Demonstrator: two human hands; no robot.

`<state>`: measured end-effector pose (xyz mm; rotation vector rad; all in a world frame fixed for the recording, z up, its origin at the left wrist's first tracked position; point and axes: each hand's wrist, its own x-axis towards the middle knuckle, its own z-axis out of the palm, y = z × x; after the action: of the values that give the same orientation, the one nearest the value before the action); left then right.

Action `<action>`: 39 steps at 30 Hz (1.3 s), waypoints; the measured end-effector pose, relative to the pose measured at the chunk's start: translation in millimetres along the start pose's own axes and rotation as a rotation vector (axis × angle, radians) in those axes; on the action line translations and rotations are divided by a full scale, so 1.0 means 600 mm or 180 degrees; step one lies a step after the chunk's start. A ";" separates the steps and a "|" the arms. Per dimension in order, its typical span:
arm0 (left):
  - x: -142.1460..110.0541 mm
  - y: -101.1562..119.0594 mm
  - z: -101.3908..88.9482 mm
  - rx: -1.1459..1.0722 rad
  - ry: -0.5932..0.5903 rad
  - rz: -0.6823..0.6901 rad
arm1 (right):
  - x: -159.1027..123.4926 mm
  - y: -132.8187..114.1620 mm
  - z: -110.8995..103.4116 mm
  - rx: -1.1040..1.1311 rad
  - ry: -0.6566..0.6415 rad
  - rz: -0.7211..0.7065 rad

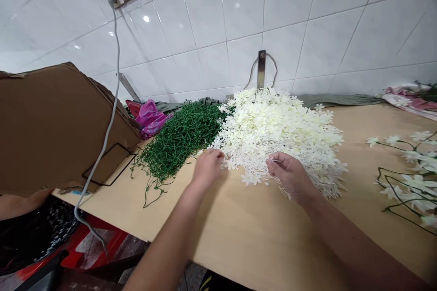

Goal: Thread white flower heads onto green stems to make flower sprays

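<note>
A big heap of white artificial flowers (273, 118) with thin white stems lies on the table. To its left is a tangled pile of green artificial stems (187, 132). My left hand (209, 164) is at the heap's lower left edge, its fingers curled together; whatever is between them is hidden. My right hand (291, 173) is closed in a pinch over the front of the heap, with a thin white flower stem at its fingertips. A few loose white blossoms (251, 178) lie between the two hands.
Finished-looking sprays of white flowers on green stems (413, 177) lie at the right. A large cardboard box (58, 127) stands left, with a grey cable (114, 100) hanging before it. A purple bag (152, 118) sits by the tiled wall. Part of another person shows at the lower left.
</note>
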<state>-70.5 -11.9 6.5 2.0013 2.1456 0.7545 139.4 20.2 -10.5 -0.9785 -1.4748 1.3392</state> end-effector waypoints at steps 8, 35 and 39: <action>-0.001 -0.128 -0.053 0.1979 -0.0021 -0.0201 | 0.003 0.010 0.008 0.0028 -0.0033 -0.0015; -0.014 0.075 -0.004 -0.2471 -0.0941 0.0036 | -0.006 -0.008 0.006 0.1416 -0.0394 0.0501; -0.035 0.094 0.025 -0.2932 -0.1387 0.0042 | -0.008 -0.013 0.008 0.1814 -0.0640 0.0573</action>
<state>-11.1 -27.4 12.4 1.4782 1.1968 0.9531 136.2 13.2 -3.6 -0.6245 -1.0577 1.8960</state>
